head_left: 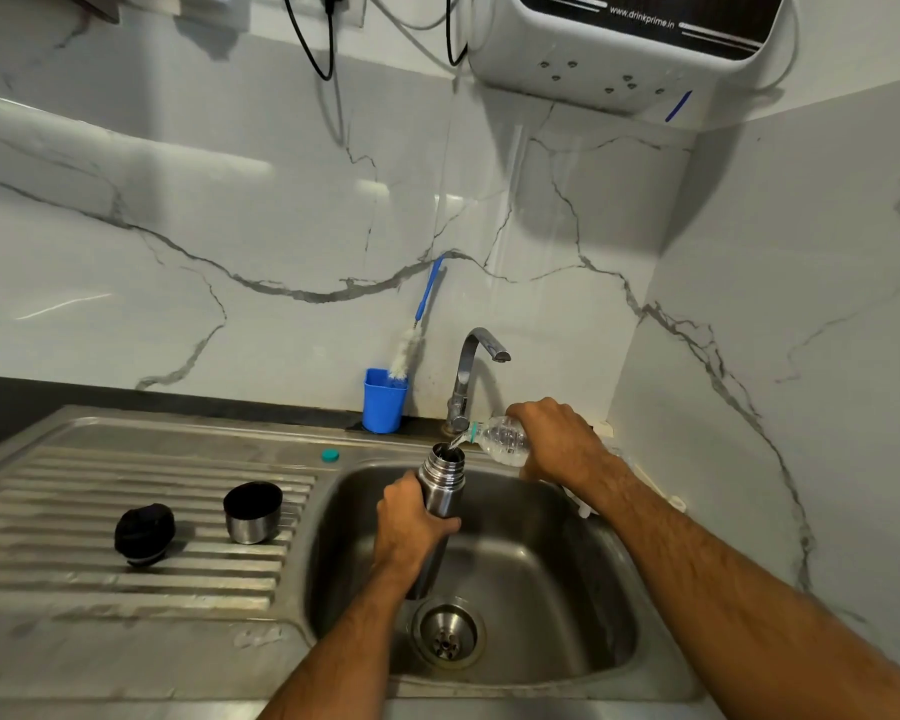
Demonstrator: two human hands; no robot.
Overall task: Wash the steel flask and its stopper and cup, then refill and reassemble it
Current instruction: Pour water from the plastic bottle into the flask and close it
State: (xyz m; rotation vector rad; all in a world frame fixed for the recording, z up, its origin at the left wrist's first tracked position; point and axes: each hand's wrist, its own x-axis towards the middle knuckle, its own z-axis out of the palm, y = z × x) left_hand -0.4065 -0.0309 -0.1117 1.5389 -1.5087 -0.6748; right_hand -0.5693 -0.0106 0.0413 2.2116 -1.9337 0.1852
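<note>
Now, left grip (411,517) wrapped around upright flask (440,485), right grip (557,439) holding tilted bottle (500,439) at its mouth

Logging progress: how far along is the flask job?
Done, apparently: stopper and cup sit apart on the drainboard. In hand: left hand holds flask over the sink; right hand pours from bottle into it. Left: refit stopper, cup.

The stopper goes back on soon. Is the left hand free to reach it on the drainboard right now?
Probably not yet: the left hand grips the flask over the sink while the right hand pours from the bottle. Nothing blocks the stopper.
</note>
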